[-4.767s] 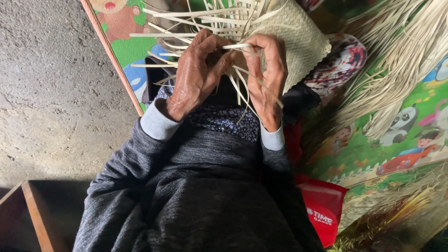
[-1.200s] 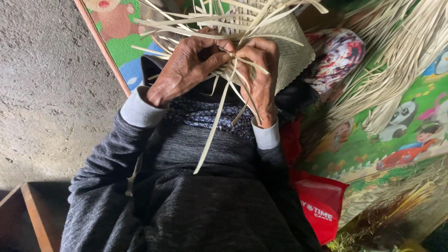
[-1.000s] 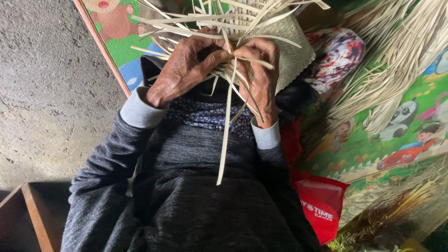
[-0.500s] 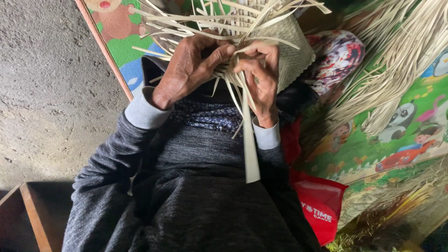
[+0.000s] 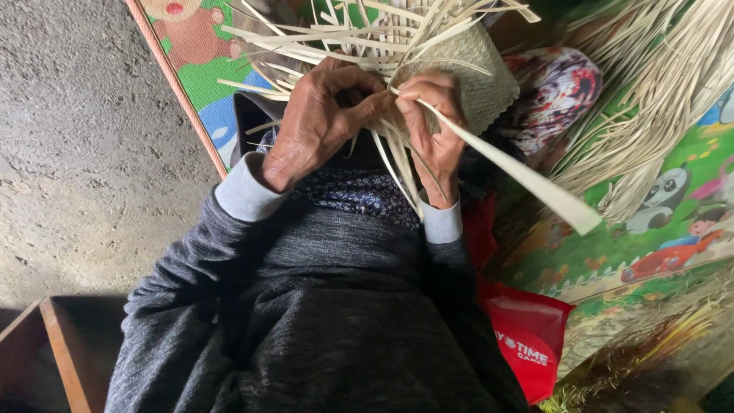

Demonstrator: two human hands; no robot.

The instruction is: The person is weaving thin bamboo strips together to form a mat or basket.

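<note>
left hand (image 5: 321, 115) closed on woven straw piece (image 5: 474, 84) | right hand (image 5: 428, 122) pinched on flat straw strip (image 5: 527, 180) (angled rightward) | straw bundle (image 5: 650, 99) lain nearby

Pale, matt, seemingly dry-leaf strips (image 5: 527, 180); rough concrete floor (image 5: 76, 153); glossy red plastic bag (image 5: 527, 344).

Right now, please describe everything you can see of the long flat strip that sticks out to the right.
The long flat strip is pale, straw-coloured, looking like dried leaf. It runs straight and slanting from the right hand, whose fingertips pinch its upper end, down-right to a cut free end over the colourful mat. Its upper end meets the woven piece.
</note>
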